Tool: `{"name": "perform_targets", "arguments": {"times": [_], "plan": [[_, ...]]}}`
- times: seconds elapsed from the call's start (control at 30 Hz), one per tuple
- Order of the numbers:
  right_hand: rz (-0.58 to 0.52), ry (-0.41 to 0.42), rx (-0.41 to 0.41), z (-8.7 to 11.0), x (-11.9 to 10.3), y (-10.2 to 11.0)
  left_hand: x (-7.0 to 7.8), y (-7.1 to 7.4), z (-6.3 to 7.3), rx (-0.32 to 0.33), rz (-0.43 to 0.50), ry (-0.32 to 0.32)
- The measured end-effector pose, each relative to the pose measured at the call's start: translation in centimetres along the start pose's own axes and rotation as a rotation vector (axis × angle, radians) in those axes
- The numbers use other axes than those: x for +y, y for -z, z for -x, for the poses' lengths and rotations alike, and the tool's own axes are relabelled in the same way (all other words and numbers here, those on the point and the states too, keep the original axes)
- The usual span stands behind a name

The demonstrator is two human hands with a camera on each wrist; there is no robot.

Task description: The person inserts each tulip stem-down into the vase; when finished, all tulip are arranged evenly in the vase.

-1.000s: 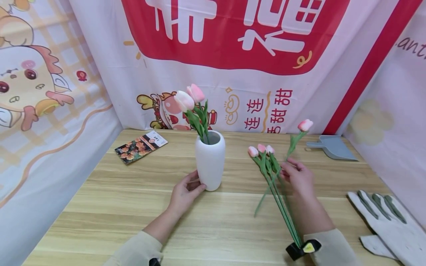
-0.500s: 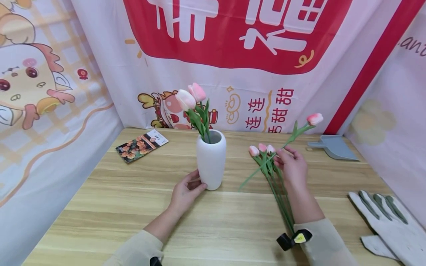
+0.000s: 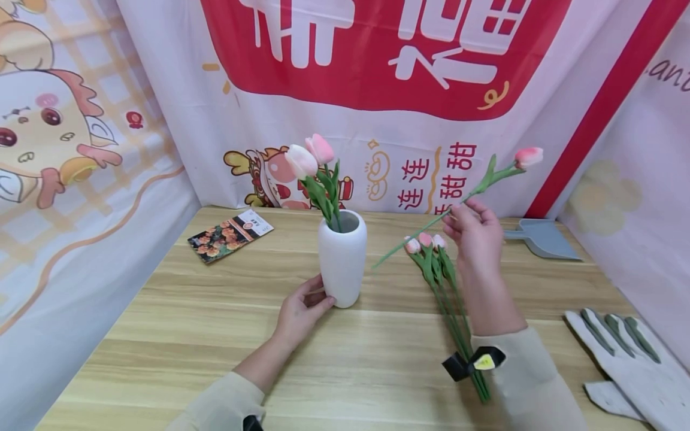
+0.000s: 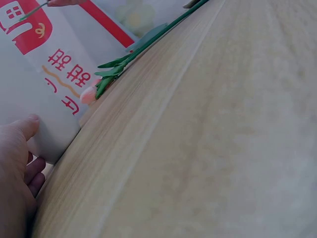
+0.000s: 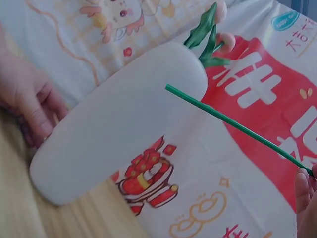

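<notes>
Right hand (image 3: 477, 230) is pinching a pink tulip (image 3: 489, 179), stem (image 5: 223, 118) kinda pointing down-left toward the white vase (image 3: 343, 263) the left hand (image 3: 302, 312) is gripping.

The vase (image 3: 342, 263) hides the lower stems of two tulips (image 3: 320, 197). Head-view edges crop the glove (image 3: 641, 368); lettering on the packet (image 3: 230, 235) is too small to read. Right-wrist edges crop the right hand (image 5: 306, 206) and leave out the bloom of the held tulip (image 5: 237, 127).
</notes>
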State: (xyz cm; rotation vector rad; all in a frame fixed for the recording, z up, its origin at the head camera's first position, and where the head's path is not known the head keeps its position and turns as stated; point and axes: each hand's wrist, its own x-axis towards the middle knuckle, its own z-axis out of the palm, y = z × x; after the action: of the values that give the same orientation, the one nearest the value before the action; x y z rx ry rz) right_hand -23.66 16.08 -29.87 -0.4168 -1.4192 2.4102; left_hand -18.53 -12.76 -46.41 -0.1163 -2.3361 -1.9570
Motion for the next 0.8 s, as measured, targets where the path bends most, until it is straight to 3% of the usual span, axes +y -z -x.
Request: {"name": "perform_targets", "arguments": {"times": [0.23, 0.47, 0.8], "plan": [[-0.015, 0.05, -0.031, 0.6, -2.0, -2.2, 0.2, -0.1, 0.1, 0.002, -0.005, -0.005], [-0.01, 0.097, -0.023, 1.3, -2.6, -3.9, 0.2, 0.0, 0.1, 0.004, -0.005, 0.003], [0.053, 0.344, -0.105, 2.3, -2.0, -5.6, 0.1, 0.0, 0.0, 0.006, -0.01, 0.012]]}}
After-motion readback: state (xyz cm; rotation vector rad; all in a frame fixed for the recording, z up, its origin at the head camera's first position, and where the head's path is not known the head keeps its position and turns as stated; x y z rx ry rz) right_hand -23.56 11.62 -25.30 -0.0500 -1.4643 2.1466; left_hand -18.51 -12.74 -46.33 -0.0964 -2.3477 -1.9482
